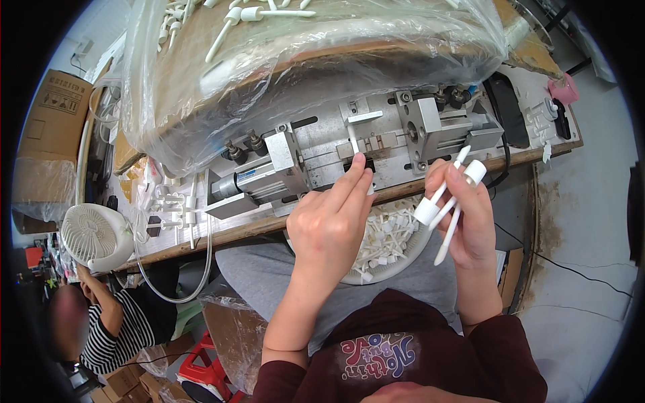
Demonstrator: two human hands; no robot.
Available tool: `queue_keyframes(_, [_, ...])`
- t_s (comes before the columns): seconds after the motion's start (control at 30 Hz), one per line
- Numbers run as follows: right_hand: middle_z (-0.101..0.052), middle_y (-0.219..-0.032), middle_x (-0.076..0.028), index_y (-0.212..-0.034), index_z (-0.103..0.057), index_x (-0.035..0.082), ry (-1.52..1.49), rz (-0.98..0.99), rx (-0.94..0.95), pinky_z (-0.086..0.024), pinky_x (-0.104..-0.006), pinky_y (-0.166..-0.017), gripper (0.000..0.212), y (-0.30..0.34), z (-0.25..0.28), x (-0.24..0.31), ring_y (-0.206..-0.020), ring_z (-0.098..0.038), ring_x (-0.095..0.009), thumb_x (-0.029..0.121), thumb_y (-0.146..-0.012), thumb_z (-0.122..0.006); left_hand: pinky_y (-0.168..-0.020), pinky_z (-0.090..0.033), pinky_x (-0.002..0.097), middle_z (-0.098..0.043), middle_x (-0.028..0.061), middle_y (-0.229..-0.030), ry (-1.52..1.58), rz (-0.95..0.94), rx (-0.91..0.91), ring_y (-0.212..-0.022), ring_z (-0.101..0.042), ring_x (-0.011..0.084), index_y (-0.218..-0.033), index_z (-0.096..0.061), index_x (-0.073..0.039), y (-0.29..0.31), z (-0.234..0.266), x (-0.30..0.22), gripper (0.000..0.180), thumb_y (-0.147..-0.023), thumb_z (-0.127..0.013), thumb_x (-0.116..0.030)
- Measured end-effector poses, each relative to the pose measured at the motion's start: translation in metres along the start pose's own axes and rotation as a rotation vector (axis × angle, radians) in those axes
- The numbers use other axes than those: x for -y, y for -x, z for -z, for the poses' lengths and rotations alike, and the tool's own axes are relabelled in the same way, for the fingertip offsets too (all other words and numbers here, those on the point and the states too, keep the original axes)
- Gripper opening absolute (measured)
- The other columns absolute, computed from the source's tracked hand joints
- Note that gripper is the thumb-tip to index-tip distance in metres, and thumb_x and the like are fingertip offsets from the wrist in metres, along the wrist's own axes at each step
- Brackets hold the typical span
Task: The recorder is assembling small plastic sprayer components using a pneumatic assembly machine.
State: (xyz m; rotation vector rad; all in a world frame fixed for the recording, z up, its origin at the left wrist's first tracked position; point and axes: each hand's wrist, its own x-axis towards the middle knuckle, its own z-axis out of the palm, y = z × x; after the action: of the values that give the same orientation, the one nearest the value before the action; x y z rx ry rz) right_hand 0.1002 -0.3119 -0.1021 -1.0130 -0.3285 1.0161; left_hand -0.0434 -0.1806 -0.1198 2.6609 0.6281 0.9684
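My left hand [322, 225] reaches over the metal fixture [369, 142] at the bench edge, fingers stretched out side by side. Its index fingertip touches the lower end of a white plastic stick [353, 138] lying in the fixture. The thumb is hidden beneath the hand. To the right, my right hand [467, 211] is closed around several white capped sticks [427, 211], which point different ways between the fingers. A pale round basin [393, 277], filled with small white capped pieces [386, 242], sits on my lap below both hands.
Metal cylinder clamps flank the fixture, one at left [259, 181] and one at right [440, 131]. Behind it lies a plastic-lined box [269, 74] with more capped sticks. A white fan [97, 235] and a hose [201, 292] are at left. Another person [127, 322] sits at lower left.
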Motion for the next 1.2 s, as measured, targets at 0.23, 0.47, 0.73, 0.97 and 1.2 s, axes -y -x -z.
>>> queue_keyframes(0.23, [-0.058,-0.068,-0.001,-0.096,-0.063,0.001,0.101,-0.037,-0.045,-0.028,-0.0184,-0.038,0.018,0.0,-0.007,-0.006,-0.045,-0.043,-0.002,0.019,-0.099,-0.06,-0.062,-0.054,0.0295,-0.073,0.0095,-0.103,0.543,-0.028,0.024,-0.071,-0.066,0.0184,-0.1,-0.076,-0.005,0.001,0.015,-0.01,0.035,-0.066,-0.085,-0.009])
queue_keyframes(0.47, [-0.062,-0.071,-0.001,-0.103,-0.064,0.0,0.139,-0.069,0.064,-0.033,-0.0159,-0.039,0.022,-0.005,-0.014,-0.008,-0.047,-0.049,-0.001,0.021,-0.099,-0.063,-0.063,-0.054,0.0305,-0.067,0.0063,-0.096,0.522,-0.012,0.021,-0.079,-0.066,0.018,-0.1,-0.076,-0.003,0.007,0.032,-0.02,0.034,-0.067,-0.084,-0.001])
queue_keyframes(0.73, [-0.066,-0.078,-0.007,-0.099,-0.063,0.0,0.015,-0.056,0.111,-0.031,-0.0178,-0.041,0.015,-0.003,0.002,-0.013,-0.047,-0.045,-0.003,0.014,-0.095,-0.068,-0.064,-0.051,0.0278,-0.069,0.0101,-0.121,0.023,-0.083,0.03,-0.074,-0.068,0.0145,-0.106,-0.072,0.001,0.012,0.003,0.0,0.031,-0.076,-0.076,-0.007])
queue_keyframes(0.97, [-0.064,-0.078,-0.004,-0.099,-0.064,0.001,0.037,-0.015,0.061,-0.031,-0.0177,-0.045,0.013,0.002,-0.002,-0.01,-0.051,-0.045,-0.002,0.011,-0.093,-0.07,-0.058,-0.049,0.0271,-0.073,0.0016,-0.115,-0.024,-0.016,0.032,-0.062,-0.063,0.0167,-0.101,-0.076,-0.007,-0.001,0.004,-0.001,0.028,-0.074,-0.08,-0.011])
queue_keyframes(1.2, [-0.063,-0.085,0.0,-0.103,-0.067,0.001,0.309,0.123,0.011,-0.039,-0.0183,-0.06,0.015,0.007,-0.008,-0.008,-0.072,-0.054,-0.004,0.009,-0.091,-0.071,-0.056,-0.049,0.0271,-0.073,0.0013,-0.115,-0.02,0.022,0.046,-0.057,-0.06,0.0171,-0.1,-0.076,-0.007,-0.001,0.005,-0.004,0.028,-0.073,-0.08,-0.011])
